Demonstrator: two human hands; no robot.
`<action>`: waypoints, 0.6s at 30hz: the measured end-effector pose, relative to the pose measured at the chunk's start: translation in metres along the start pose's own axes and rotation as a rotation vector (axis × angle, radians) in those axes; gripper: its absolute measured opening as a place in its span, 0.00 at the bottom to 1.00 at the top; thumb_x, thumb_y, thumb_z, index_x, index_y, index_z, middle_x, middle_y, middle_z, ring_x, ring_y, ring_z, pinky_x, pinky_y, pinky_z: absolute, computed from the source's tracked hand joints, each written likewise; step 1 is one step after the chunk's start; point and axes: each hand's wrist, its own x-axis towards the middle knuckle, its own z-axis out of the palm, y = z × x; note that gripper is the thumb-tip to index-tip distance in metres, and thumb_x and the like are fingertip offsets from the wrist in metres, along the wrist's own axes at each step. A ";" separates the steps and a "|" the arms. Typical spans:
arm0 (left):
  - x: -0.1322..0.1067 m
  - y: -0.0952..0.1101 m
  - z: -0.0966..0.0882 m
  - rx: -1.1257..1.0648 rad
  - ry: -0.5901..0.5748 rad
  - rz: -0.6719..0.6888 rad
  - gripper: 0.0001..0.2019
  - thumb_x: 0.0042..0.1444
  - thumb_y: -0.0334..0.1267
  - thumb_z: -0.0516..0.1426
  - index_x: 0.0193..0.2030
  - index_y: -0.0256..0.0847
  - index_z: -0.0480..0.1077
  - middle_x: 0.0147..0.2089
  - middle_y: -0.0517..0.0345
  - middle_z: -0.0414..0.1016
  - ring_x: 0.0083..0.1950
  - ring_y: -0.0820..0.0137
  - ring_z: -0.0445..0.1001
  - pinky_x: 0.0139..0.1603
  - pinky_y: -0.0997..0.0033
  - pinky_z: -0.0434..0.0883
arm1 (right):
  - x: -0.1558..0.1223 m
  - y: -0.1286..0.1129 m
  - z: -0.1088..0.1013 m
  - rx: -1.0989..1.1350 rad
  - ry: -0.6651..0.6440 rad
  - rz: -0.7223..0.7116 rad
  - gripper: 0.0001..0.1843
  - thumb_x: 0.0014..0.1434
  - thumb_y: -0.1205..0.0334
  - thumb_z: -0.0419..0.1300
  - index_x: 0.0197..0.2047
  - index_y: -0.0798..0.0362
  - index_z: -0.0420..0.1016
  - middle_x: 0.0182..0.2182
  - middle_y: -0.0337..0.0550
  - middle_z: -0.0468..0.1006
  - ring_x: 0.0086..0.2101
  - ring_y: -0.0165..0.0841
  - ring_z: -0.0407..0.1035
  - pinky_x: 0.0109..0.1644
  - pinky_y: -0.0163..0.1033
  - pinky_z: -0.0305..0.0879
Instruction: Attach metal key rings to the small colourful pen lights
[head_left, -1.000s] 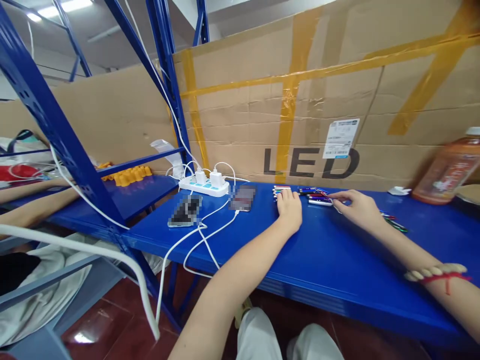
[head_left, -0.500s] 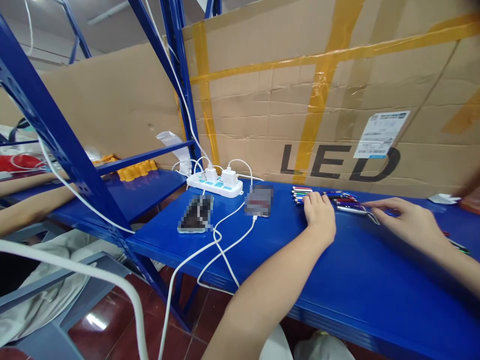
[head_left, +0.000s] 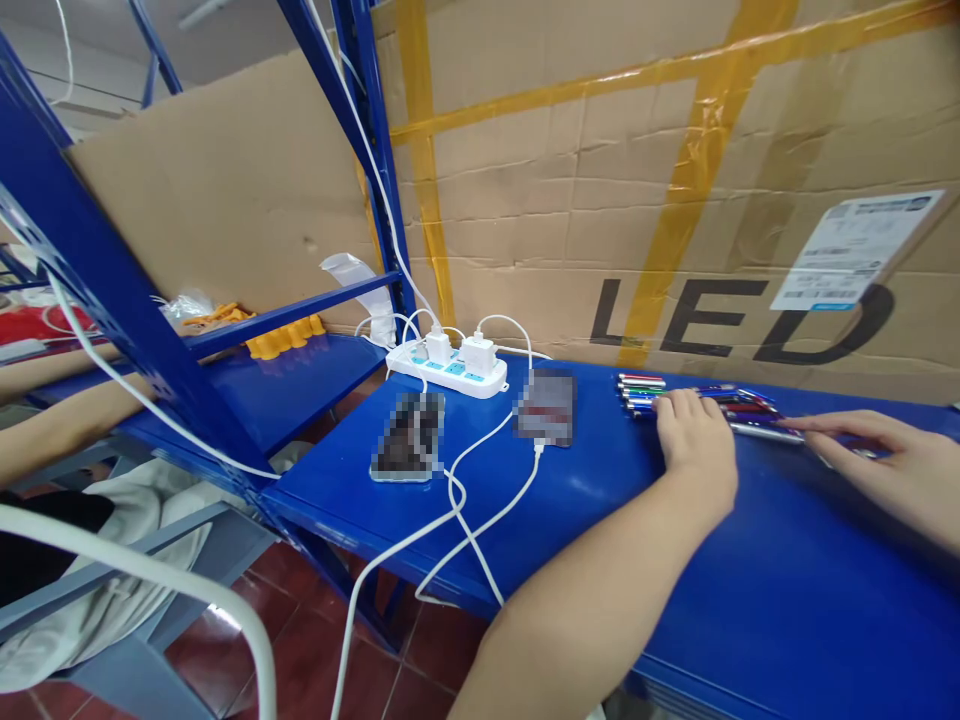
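Note:
A row of slim pens in silver, green, blue and red lies on the blue tabletop, close to the cardboard. My left hand rests over the middle of the row, palm down, fingers curled onto the pens with their tips hidden. At the right end of the row, a silver pen points towards my right hand. The thumb and index finger of that hand close at the pen's end, and the other fingers are mostly concealed behind them.
Two phones, one left and one nearer the pens, lie by a white power strip with chargers. White cables cross the table edge. Behind stands a cardboard sheet. Another person's arm shows beyond the blue post.
My view has turned left, so table and pens sit farther right in the picture. Both hands stay at the pens, with the right one still at the row's right end.

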 end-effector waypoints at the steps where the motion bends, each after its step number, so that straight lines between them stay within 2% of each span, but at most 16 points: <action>1: 0.000 0.000 0.000 -0.001 0.001 -0.001 0.25 0.45 0.32 0.57 0.52 0.28 0.60 0.47 0.45 0.60 0.50 0.63 0.56 0.54 0.67 0.56 | 0.000 -0.001 0.001 0.003 -0.002 0.005 0.19 0.28 0.46 0.52 0.24 0.44 0.73 0.32 0.44 0.75 0.29 0.39 0.67 0.36 0.45 0.62; 9: 0.003 -0.002 0.000 -0.026 -0.012 -0.034 0.19 0.50 0.31 0.53 0.50 0.31 0.61 0.46 0.47 0.61 0.48 0.65 0.58 0.51 0.70 0.58 | 0.005 0.009 0.006 0.015 0.024 -0.030 0.16 0.29 0.46 0.54 0.23 0.43 0.73 0.30 0.44 0.75 0.25 0.37 0.66 0.33 0.44 0.61; 14: 0.004 -0.001 0.001 -0.051 0.006 -0.047 0.16 0.52 0.30 0.50 0.49 0.30 0.62 0.44 0.44 0.62 0.47 0.64 0.59 0.50 0.68 0.59 | 0.003 0.007 0.006 0.025 0.036 -0.110 0.14 0.33 0.47 0.54 0.23 0.43 0.72 0.30 0.43 0.75 0.30 0.39 0.67 0.33 0.43 0.61; 18: 0.004 -0.002 0.001 -0.047 -0.017 -0.051 0.18 0.49 0.30 0.53 0.49 0.28 0.61 0.44 0.44 0.62 0.47 0.64 0.60 0.50 0.68 0.58 | 0.003 0.007 0.009 0.045 0.040 -0.120 0.15 0.34 0.48 0.53 0.25 0.44 0.73 0.31 0.42 0.75 0.33 0.39 0.68 0.36 0.43 0.62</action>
